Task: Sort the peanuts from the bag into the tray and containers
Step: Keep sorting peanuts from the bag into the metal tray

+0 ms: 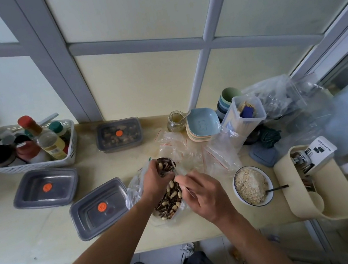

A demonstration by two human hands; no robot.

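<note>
A mix of peanuts and striped sunflower seeds (168,202) lies in an opened clear plastic bag (134,191) at the middle of the counter. Just above the pile, my left hand (154,180) grips a small dark cup (166,165) filled with peanuts and seeds. My right hand (202,194) is to the right of the pile and pinches a thin metal utensil (187,190) whose tip points toward the cup. Two grey lidded containers (99,208) (45,188) with orange spots sit to the left. A third container (119,134) at the back holds nuts.
A white basket of bottles (28,148) stands at the far left. Empty zip bags (185,148), a glass jar (176,121), stacked plates (201,125) and a clear box of sticks (244,115) crowd the back right. A bowl of oats (253,185) and a cream holder (320,188) sit right.
</note>
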